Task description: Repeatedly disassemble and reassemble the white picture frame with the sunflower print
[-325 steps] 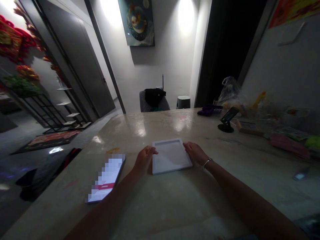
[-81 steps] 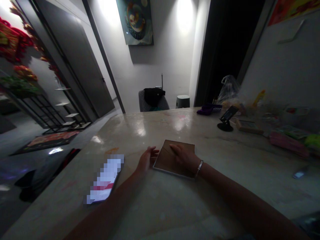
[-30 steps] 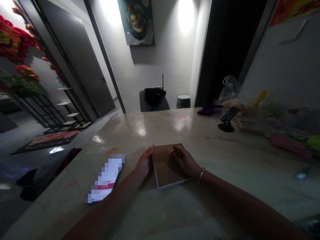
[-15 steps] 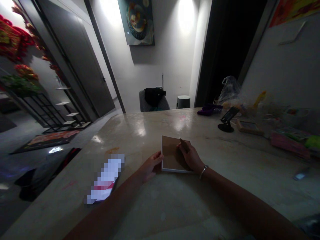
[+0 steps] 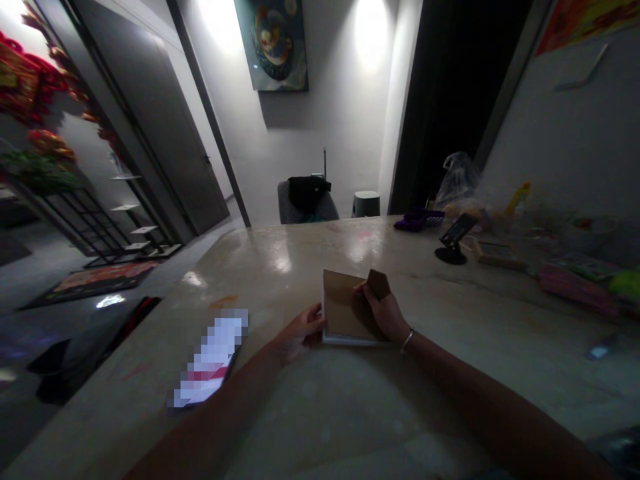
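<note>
A flat, squarish thing with a brown top and pale edges (image 5: 343, 310), like a pad or shallow box, lies in front of me on the stone-like table (image 5: 320, 407). Its left edge is gripped by my left hand (image 5: 305, 327), thumb on the near side. Over its right part, my right hand (image 5: 387, 313) pinches a brown piece like card (image 5: 379, 283), raised at an angle. Whether this piece is loose or joined to the brown top, I cannot tell. My right hand covers the right side of the flat thing.
To the left lies a phone-like slab with a blurred-out screen (image 5: 213, 357). A black phone stand (image 5: 453, 247), a wooden frame (image 5: 497, 253), a purple item (image 5: 417, 219) and a pink packet (image 5: 577, 290) sit at the right. A chair (image 5: 285, 200) stands beyond the far edge.
The brown piece in my right hand has tilted up and to the right, showing more of its face. My left hand stays at the left edge.
</note>
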Demonstrator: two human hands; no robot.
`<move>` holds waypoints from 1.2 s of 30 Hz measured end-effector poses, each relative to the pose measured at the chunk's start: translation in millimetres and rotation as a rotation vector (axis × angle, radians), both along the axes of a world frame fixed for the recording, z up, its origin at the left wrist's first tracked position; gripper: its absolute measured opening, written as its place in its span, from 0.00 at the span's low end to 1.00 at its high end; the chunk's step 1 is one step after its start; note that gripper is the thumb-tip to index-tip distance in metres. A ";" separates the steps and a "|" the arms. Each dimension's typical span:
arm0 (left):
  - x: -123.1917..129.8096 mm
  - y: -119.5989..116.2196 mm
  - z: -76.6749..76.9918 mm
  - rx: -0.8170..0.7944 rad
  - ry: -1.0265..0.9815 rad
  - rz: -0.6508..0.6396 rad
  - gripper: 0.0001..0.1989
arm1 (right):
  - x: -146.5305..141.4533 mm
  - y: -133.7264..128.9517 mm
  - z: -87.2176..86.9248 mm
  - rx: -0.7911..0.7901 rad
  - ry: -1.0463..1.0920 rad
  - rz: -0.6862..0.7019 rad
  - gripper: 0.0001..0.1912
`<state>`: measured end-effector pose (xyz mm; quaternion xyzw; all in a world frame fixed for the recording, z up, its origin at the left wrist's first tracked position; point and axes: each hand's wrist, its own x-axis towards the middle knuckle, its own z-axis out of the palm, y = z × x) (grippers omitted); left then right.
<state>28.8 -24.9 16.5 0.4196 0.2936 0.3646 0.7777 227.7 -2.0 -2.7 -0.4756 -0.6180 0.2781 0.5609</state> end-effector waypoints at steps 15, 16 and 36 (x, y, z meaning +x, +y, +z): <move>4.9 3.1 -4.2 -0.068 -0.070 0.084 0.21 | -3.8 -5.5 2.4 0.080 -0.077 0.085 0.10; 5.8 3.6 -4.8 -0.064 -0.058 0.102 0.20 | -4.5 -6.3 3.1 0.085 -0.084 0.099 0.10; -9.6 25.7 -12.0 0.190 0.305 0.553 0.35 | -9.5 -15.4 10.7 0.089 -0.152 0.242 0.10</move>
